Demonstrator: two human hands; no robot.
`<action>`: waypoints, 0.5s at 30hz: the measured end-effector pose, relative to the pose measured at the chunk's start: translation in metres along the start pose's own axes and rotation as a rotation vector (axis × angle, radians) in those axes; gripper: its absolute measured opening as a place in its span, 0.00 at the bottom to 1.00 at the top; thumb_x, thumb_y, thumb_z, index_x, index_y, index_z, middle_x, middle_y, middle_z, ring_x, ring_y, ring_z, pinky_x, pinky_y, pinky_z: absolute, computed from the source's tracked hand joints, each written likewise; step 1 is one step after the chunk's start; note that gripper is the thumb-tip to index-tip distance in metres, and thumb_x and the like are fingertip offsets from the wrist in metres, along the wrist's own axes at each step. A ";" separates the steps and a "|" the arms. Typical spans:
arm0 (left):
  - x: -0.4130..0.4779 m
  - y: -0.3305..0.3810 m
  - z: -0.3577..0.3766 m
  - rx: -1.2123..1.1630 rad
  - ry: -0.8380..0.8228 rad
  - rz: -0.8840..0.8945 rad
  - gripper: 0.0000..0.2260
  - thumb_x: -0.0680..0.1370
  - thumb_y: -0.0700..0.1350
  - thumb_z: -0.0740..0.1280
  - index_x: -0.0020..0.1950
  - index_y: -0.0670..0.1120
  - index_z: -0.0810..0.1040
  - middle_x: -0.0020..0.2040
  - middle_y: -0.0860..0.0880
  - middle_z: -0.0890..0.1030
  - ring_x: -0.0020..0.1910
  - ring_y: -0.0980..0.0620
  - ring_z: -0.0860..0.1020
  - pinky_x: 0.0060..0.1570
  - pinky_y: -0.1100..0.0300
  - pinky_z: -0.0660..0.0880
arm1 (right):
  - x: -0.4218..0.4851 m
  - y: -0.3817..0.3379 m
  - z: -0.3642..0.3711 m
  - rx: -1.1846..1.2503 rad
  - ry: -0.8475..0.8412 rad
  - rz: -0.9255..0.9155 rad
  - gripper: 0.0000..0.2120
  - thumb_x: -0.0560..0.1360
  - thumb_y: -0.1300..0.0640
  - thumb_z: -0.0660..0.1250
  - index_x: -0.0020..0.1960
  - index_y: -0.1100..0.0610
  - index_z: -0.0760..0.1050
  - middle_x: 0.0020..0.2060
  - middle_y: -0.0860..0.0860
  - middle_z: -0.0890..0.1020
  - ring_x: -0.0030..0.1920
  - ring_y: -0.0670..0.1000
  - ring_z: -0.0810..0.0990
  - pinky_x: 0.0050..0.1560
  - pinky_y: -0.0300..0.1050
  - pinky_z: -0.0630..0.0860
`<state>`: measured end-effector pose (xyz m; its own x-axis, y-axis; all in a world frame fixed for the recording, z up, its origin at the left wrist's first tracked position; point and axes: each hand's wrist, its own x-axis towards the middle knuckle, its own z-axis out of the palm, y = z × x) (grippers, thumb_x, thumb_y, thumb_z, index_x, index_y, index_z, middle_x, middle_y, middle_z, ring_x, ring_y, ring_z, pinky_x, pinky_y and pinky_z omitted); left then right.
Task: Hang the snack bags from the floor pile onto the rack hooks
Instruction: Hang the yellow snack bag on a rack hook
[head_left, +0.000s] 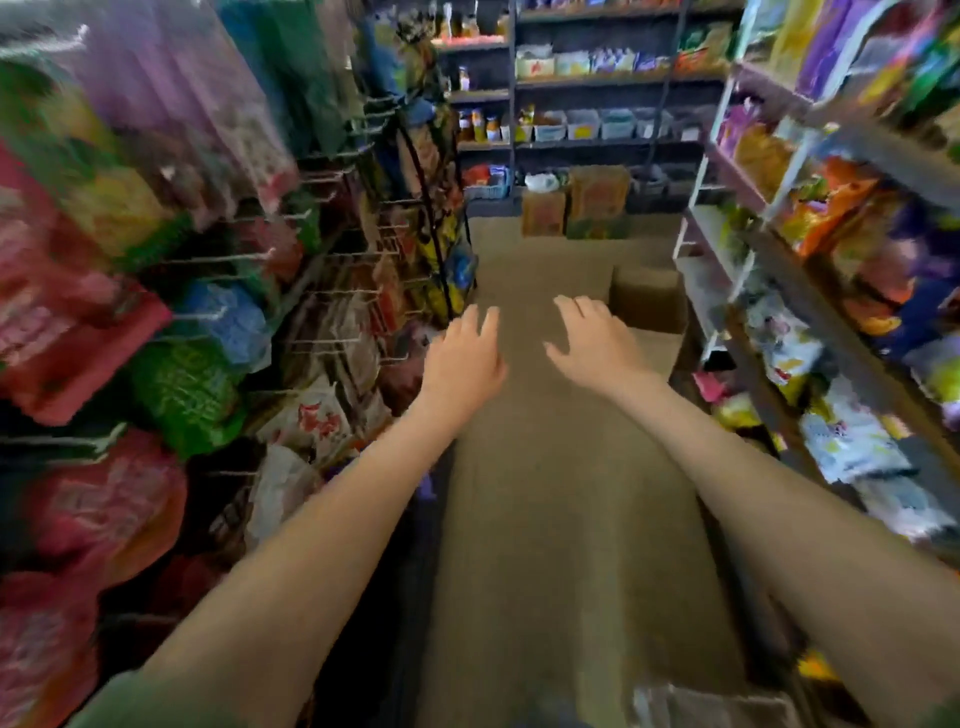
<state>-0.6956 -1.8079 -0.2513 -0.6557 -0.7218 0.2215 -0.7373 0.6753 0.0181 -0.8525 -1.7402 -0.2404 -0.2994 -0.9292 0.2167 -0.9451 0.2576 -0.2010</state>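
My left hand (464, 359) and my right hand (597, 340) reach forward over the aisle floor, fingers spread, holding nothing. The wire rack (332, 306) with long metal hooks stands to my left, hung with blurred snack bags in red (67, 332), green (187, 395) and blue (228, 322). A few white and red bags (317, 415) hang or lean low on the rack, left of my left forearm. No floor pile shows clearly; a blurred silvery bag (711, 706) lies at the bottom edge.
An open cardboard box (649, 306) sits on the floor just beyond my right hand. Shelves (753, 291) of packaged snacks line the right side. Cartons (597, 202) and stocked shelves close the far end of the brown-floored aisle (545, 519).
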 end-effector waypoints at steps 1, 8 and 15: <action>0.033 -0.012 0.002 0.019 -0.005 0.012 0.28 0.78 0.51 0.62 0.75 0.44 0.58 0.72 0.41 0.63 0.66 0.41 0.68 0.59 0.47 0.70 | 0.036 0.009 0.005 0.004 -0.017 -0.010 0.28 0.78 0.48 0.61 0.73 0.56 0.58 0.69 0.55 0.68 0.69 0.55 0.66 0.63 0.50 0.69; 0.229 -0.089 0.034 0.063 0.191 -0.119 0.28 0.74 0.52 0.66 0.71 0.41 0.67 0.67 0.38 0.71 0.61 0.38 0.74 0.57 0.47 0.72 | 0.275 0.044 0.037 0.115 -0.066 -0.121 0.30 0.77 0.47 0.62 0.74 0.55 0.57 0.70 0.55 0.65 0.71 0.56 0.62 0.66 0.52 0.66; 0.432 -0.153 0.087 0.114 0.228 -0.244 0.31 0.72 0.53 0.67 0.71 0.42 0.66 0.69 0.37 0.69 0.64 0.38 0.72 0.62 0.44 0.69 | 0.493 0.070 0.081 0.135 -0.078 -0.284 0.32 0.76 0.46 0.63 0.75 0.55 0.54 0.70 0.54 0.65 0.69 0.55 0.63 0.64 0.51 0.67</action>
<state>-0.8803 -2.2362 -0.2429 -0.4146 -0.7988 0.4360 -0.8895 0.4568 -0.0090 -1.0554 -2.2017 -0.2250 -0.0102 -0.9777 0.2098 -0.9619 -0.0477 -0.2692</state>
